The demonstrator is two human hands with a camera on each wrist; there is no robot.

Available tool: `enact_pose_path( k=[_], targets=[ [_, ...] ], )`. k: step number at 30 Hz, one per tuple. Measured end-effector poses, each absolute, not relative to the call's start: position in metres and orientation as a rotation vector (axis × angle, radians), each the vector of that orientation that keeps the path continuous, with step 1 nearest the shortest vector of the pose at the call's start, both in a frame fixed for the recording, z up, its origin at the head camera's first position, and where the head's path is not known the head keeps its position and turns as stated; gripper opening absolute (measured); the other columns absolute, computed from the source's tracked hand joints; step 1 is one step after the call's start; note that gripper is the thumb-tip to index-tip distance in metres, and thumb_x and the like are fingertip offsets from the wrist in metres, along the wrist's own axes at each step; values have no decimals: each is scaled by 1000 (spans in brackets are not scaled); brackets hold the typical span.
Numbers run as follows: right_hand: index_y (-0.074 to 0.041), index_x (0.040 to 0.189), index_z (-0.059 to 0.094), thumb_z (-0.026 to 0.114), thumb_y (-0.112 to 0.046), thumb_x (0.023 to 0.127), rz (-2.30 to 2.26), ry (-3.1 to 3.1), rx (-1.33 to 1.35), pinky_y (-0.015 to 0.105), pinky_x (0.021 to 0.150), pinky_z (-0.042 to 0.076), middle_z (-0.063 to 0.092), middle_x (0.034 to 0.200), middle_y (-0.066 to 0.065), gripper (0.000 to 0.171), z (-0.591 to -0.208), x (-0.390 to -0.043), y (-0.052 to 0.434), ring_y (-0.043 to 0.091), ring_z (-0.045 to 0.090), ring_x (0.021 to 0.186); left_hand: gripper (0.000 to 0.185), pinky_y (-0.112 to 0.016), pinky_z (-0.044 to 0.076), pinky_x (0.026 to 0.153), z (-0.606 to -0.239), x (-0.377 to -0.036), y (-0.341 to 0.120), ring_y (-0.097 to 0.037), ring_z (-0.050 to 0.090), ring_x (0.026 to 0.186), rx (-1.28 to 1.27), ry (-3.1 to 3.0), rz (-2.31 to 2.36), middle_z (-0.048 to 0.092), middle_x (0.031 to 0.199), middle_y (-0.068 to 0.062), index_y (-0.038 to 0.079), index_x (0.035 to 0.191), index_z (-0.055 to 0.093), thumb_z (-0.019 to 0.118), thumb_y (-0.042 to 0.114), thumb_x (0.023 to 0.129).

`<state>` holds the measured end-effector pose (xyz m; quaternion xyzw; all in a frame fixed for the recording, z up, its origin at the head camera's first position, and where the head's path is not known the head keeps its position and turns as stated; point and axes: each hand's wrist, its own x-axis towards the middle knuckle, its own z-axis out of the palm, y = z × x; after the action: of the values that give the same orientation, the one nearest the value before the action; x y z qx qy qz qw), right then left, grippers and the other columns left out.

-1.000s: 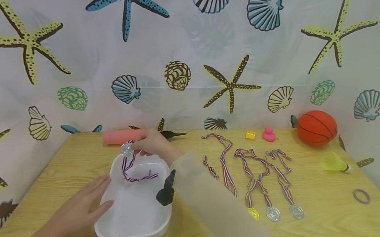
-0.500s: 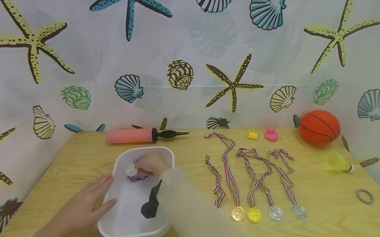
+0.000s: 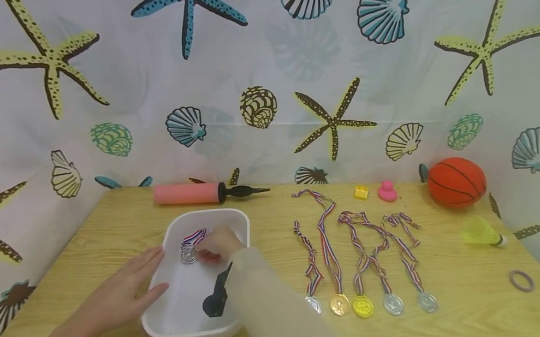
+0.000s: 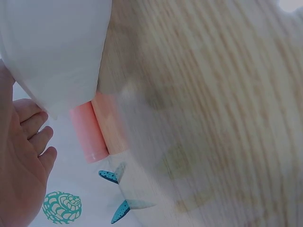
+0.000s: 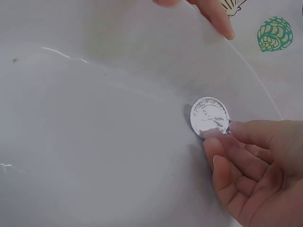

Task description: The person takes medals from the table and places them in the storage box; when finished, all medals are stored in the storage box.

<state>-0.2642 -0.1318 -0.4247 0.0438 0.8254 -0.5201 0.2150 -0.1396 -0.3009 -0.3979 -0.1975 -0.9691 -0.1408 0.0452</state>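
Lying against the floor of the white basin [image 3: 236,224], the silver medal [image 5: 209,116] is being pinched at its lower edge by the right hand [image 3: 218,243], its striped ribbon [image 3: 195,235] being gathered beside it. The basin's near rim is being steadied by the flat, relaxed left hand [image 3: 125,293]. The placing step is judged nearly done; a release and a withdrawal toward the five medals [image 3: 363,306] on the table [image 3: 462,302] seem called for.
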Motion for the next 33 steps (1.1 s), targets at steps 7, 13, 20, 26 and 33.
enact_pose_path(
  k=[7, 13, 20, 26, 33],
  targets=[
    [-2, 70, 66, 69, -9, 82, -1311, 2310, 11, 24, 49, 43, 63, 61, 7, 14, -406, -265, -119, 15, 53, 50, 66, -57, 29, 99, -398, -140, -299, -42, 32, 127, -620, -2947, -433, 36, 140, -22, -5, 136, 40, 54, 41, 91],
    [-1, 75, 68, 68, -16, 84, -1267, 2338, -256, 25, 53, 52, 65, 66, 7, 17, -372, -277, -96, 18, 60, 56, 66, -57, 29, 99, -398, -140, -300, -42, 31, 127, -613, -2958, -433, 35, 141, -22, -5, 136, 40, 54, 41, 91],
    [-3, 95, 65, 64, -19, 88, -1455, 2243, -674, 28, 62, 55, 65, 83, 8, 18, -315, -272, -44, 28, 63, 77, 67, -57, 29, 99, -398, -141, -300, -42, 30, 128, -602, -2967, -424, 35, 141, -21, -4, 137, 39, 53, 42, 91],
    [-1, 105, 60, 62, -16, 89, -1575, 2201, -898, 32, 66, 54, 63, 88, 13, 22, -293, -237, 13, 25, 60, 76, 66, -56, 28, 100, -398, -142, -300, -42, 30, 128, -613, -2970, -422, 34, 141, -23, -5, 137, 38, 52, 41, 92],
    [-1, 105, 61, 63, -15, 88, -1557, 2326, -864, 41, 66, 53, 62, 83, 6, 22, -317, -205, 70, 22, 58, 71, 66, -55, 28, 101, -399, -143, -300, -42, 30, 128, -623, -2962, -412, 34, 141, -23, -5, 137, 38, 53, 41, 92]
  ],
)
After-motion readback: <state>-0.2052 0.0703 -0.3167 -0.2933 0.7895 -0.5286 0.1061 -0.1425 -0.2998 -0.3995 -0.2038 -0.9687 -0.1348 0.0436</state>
